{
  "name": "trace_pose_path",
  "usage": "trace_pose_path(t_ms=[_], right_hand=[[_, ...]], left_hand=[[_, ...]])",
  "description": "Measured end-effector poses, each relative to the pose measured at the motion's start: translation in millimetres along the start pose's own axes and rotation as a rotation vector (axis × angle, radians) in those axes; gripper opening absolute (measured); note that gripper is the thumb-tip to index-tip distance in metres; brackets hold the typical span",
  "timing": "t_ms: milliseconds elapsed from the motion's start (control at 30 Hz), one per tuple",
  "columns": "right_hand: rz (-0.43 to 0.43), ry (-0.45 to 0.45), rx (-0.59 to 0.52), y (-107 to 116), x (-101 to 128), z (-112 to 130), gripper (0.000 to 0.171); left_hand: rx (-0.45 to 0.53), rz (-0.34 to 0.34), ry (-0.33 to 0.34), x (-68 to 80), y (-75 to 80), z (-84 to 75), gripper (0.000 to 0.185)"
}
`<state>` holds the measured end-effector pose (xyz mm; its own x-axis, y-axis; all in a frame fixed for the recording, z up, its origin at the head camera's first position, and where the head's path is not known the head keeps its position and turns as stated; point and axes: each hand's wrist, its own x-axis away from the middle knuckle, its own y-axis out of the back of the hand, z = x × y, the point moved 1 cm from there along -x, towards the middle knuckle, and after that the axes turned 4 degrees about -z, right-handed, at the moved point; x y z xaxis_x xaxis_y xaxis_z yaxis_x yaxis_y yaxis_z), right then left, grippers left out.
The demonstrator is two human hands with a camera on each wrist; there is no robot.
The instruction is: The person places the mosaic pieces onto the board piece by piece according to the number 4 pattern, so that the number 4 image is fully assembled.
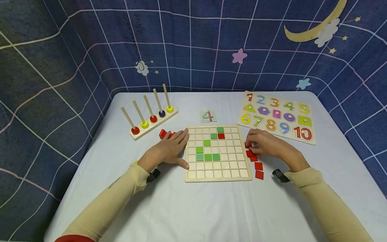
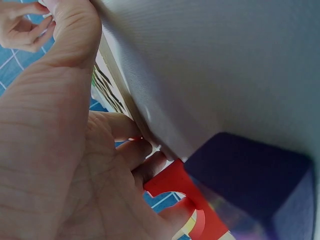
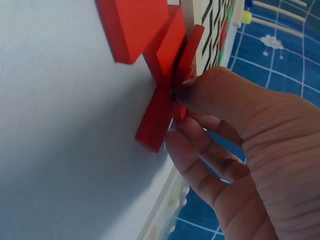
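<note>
A wooden grid board lies in the middle of the table, with several green tiles and one red tile in its cells. My left hand rests along the board's left edge, its thumb at the lower part of that edge. Beyond its fingers are red blocks, and a dark purple block shows in the left wrist view. On the right side, my right hand pinches a red tile from among loose red tiles beside the board.
A small pattern card lies behind the board. At back left stands a peg stacker with coloured rings. A number and shape puzzle lies at back right. Dark blue grid-patterned cloth hangs behind the white table.
</note>
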<state>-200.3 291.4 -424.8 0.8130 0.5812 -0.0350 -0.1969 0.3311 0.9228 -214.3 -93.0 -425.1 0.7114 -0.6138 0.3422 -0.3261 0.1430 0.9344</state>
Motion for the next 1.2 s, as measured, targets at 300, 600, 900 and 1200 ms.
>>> trace_pose_path(t_ms=[300, 600, 900, 1200], right_hand=[[-0.04, 0.061, -0.024, 2, -2, 4, 0.013], [-0.029, 0.161, -0.001, -7, -26, 24, 0.009], [-0.027, 0.244, -0.024, -17, -51, 44, 0.006], [-0.04, 0.27, -0.011, -20, -61, 47, 0.007]], left_hand=[[-0.01, -0.007, -0.012, -1.5, -1.9, 1.8, 0.127], [0.011, 0.008, -0.007, -0.4, -1.3, 1.9, 0.127], [0.022, -0.003, -0.017, 0.9, -3.0, 3.8, 0.126], [0.008, -0.003, -0.015, 0.5, -1.1, 1.9, 0.127]])
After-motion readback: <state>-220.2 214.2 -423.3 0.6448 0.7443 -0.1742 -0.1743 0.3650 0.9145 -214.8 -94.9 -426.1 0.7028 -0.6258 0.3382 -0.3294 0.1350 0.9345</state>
